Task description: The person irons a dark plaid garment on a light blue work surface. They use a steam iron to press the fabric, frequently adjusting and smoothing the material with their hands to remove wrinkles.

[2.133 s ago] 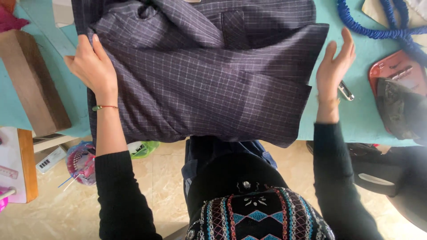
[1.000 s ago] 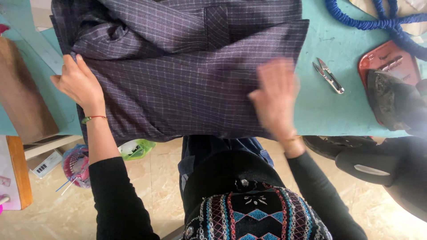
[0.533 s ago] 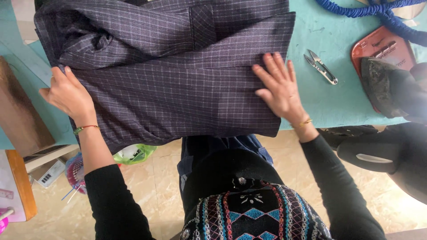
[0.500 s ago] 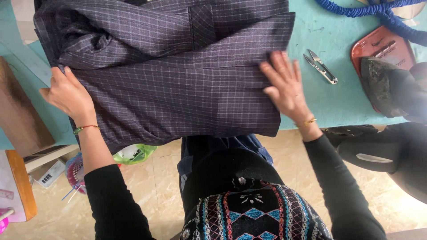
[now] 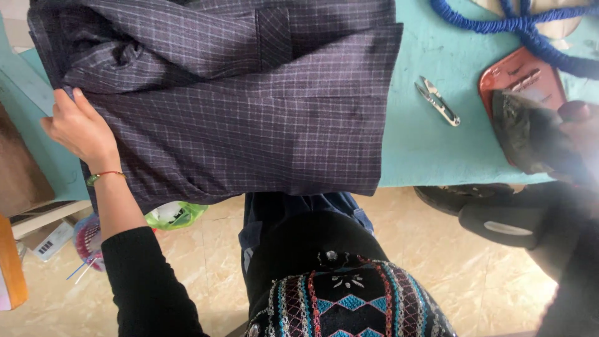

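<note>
At the far left edge, a brown board-like object (image 5: 22, 168) is seen beside the table, with a flat box (image 5: 47, 234) and a pinkish spool-like item (image 5: 87, 240) on the tiled floor (image 5: 437, 262) below it; their details cannot be made out.

The left hand (image 5: 78, 128) is placed on the left edge of a dark checked garment (image 5: 249, 118), the fingers curled around the cloth (a thin bracelet is seen at the wrist) and the sleeve is black. The grip is closed on the fabric edge.

The garment is spread folded across the turquoise table (image 5: 424, 150), covering most of its left and middle, and its lower edge hangs slightly over the near table edge. A green bundle (image 5: 175, 215) is visible on the floor beneath that hanging edge.

To the right of the garment, well apart from it, a small pair of metal thread snips (image 5: 438, 101) lies on bare table. Further right, a red tray (image 5: 518, 78) is seen with a dark iron (image 5: 524, 128) on it. A thick blue cord (image 5: 518, 25) runs across the upper right corner.

At the right edge, the right hand (image 5: 580, 128) is blurred at the iron; it appears to rest on the handle, but whether the grip is closed cannot be told.
</note>
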